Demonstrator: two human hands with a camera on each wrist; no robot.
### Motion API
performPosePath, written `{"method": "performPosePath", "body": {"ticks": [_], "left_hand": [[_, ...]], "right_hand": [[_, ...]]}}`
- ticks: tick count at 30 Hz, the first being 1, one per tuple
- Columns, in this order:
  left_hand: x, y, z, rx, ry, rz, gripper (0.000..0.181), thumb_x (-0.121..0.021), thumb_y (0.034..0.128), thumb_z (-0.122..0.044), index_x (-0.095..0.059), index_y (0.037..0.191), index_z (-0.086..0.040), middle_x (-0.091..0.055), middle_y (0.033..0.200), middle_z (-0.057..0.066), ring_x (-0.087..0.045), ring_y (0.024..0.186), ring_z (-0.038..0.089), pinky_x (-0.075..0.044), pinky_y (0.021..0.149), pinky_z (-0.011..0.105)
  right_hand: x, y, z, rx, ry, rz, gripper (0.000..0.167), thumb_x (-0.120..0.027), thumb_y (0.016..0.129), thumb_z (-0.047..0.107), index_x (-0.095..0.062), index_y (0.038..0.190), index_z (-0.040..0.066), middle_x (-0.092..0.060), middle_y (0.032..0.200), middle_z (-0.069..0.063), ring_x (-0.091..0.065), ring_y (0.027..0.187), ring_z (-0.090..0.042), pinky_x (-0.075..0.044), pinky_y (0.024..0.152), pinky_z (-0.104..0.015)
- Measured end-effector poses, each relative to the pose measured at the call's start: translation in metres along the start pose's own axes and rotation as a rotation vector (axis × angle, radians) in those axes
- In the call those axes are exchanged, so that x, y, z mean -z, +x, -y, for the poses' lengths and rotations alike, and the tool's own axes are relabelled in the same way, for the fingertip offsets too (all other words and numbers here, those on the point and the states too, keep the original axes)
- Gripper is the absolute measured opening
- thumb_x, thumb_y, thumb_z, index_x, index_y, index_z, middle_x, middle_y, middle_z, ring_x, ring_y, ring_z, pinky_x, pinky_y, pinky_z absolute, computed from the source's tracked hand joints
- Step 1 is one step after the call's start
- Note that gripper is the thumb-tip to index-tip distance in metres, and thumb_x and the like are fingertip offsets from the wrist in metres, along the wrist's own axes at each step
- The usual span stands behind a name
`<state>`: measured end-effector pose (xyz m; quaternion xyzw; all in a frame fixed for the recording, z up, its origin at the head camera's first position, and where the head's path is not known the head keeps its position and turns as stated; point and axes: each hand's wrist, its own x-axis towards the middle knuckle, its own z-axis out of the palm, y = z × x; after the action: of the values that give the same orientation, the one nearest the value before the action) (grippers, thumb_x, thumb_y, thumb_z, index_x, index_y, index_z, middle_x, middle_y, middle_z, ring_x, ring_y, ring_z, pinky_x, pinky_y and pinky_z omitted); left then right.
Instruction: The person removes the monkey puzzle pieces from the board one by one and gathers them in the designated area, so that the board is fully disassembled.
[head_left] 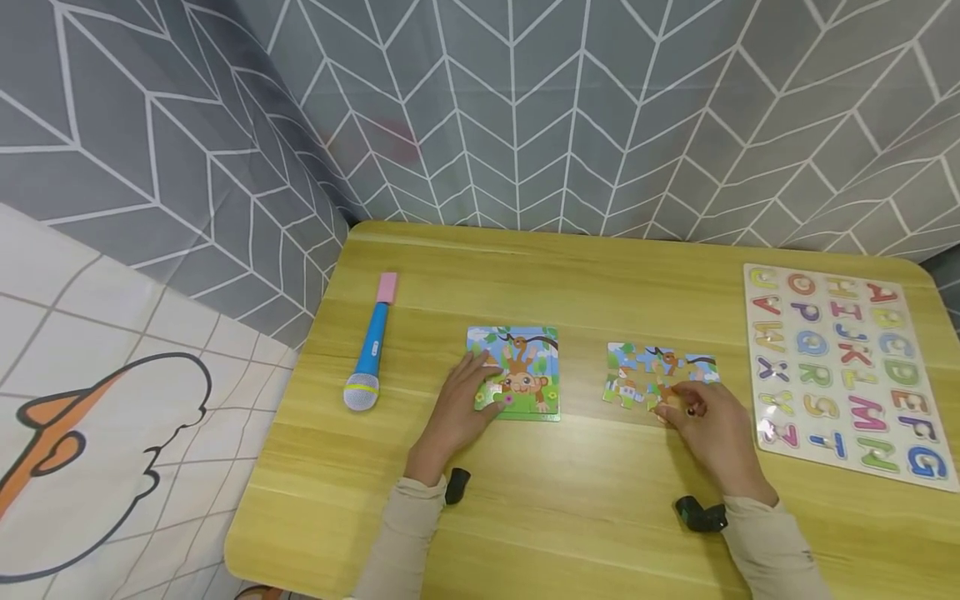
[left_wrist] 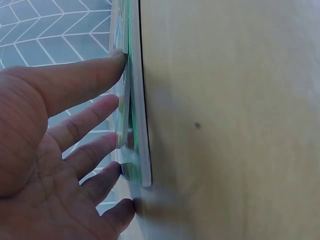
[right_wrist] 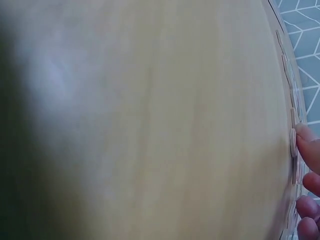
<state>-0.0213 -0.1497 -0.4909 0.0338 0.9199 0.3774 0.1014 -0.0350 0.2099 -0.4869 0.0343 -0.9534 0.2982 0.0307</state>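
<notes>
A person's hands work over a wood-grain table (head_left: 585, 517). The puzzle board (head_left: 536, 417), a square monkey picture, lies flat near the middle, with loose pieces (head_left: 622, 387) grouped well apart on its right, showing a matching monkey scene. The left hand (head_left: 459, 400) is at the board's left side, its fingers spread and nearly straight, thumb over the lower left part; in the left wrist view, thumb and fingertips touch the edges of a slightly tilted piece (left_wrist: 124, 120), with a dark gap between it and the base. The right hand (head_left: 712, 417) bends over the loose group, thumb and index finger pinching a brown monkey piece (head_left: 663, 398); the right wrist view cuts off most of this hand, so whether the piece is lifted is hard to say. Good handling here probably means a light pinch by the edges, the piece kept level so its tabs neither snag nor nudge their neighbours, and even fingertip pressure on the tilted piece to seat it flat. A blue toy microphone (head_left: 367, 354) lies to the left, and an alphabet board (head_left: 810, 450) lies beyond the right hand.
</notes>
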Motion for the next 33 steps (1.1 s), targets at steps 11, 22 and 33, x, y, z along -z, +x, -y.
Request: {"method": "performPosePath", "body": {"ticks": [11, 22, 33], "left_hand": [[-0.007, 0.001, -0.008, -0.041, -0.004, 0.01, 0.06, -0.074, 0.0915, -0.022, -0.05, 0.146, -0.013, -0.031, 0.166, 0.007, -0.016, 0.158, 0.031, -0.014, 0.128, 0.055], [-0.004, -0.01, -0.006, 0.003, -0.012, -0.061, 0.056, -0.073, 0.0926, -0.017, -0.053, 0.145, -0.013, -0.04, 0.16, 0.006, -0.032, 0.151, 0.03, -0.032, 0.122, 0.053], [-0.007, -0.012, -0.01, 0.01, 0.157, -0.163, 0.045, -0.081, 0.0849, -0.026, -0.07, 0.125, -0.009, -0.062, 0.118, 0.007, -0.056, 0.113, 0.026, -0.048, 0.097, 0.043]], "right_hand": [[-0.022, 0.008, 0.05, 0.096, 0.166, -0.003, 0.027, -0.082, 0.083, 0.009, -0.072, 0.106, -0.001, -0.065, 0.089, -0.013, -0.055, 0.078, -0.02, -0.043, 0.067, -0.023], [-0.058, 0.026, 0.099, 0.158, 0.239, 0.213, 0.034, -0.084, 0.081, 0.016, -0.072, 0.11, 0.001, -0.068, 0.099, -0.012, -0.059, 0.086, -0.024, -0.047, 0.077, -0.036], [-0.09, 0.028, 0.134, 0.186, 0.119, 0.361, 0.018, -0.081, 0.085, 0.023, -0.069, 0.083, 0.009, -0.064, 0.074, -0.001, -0.053, 0.063, -0.01, -0.044, 0.057, -0.025]]}}
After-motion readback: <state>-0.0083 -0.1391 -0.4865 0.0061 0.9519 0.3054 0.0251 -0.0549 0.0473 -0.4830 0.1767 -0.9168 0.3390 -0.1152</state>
